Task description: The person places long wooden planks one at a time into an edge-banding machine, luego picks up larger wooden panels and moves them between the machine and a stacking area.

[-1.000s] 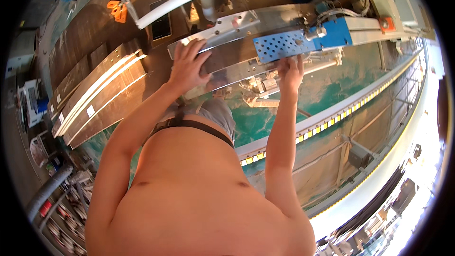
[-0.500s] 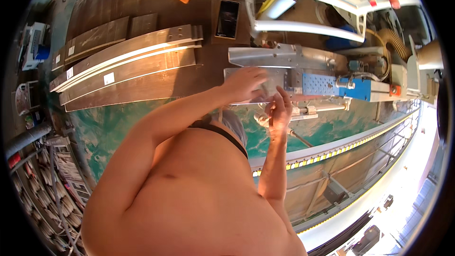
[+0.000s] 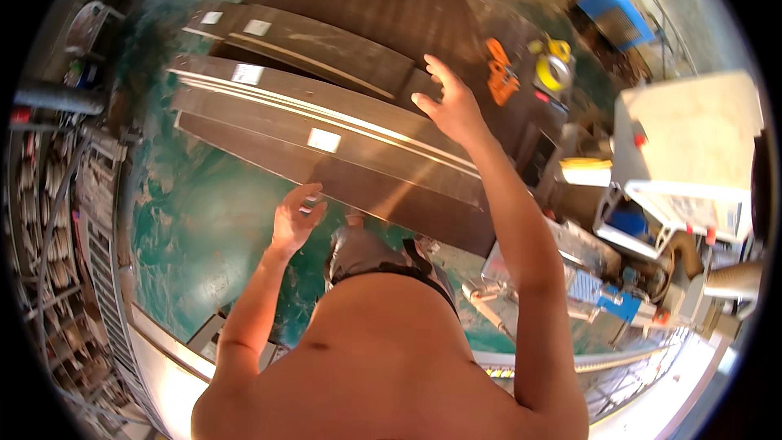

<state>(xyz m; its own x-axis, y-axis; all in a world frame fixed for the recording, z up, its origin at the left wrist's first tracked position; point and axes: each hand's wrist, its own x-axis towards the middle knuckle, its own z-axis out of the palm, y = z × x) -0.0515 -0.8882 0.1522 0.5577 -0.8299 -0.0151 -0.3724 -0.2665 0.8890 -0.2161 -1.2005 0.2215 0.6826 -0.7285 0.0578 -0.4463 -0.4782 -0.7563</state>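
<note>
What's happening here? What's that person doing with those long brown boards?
Someone has both hands out around the long brown boards, and neither hand seems to hold anything. The left hand is near the boards' closer edge with its fingers curved. The right hand is out over them, fingers apart. Some boards have white labels. An orange tool lies to the right of the right hand.

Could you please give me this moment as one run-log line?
left hand: open, near brown boards | right hand: open, above boards | white labels: on boards | orange tool: right of right hand
</note>
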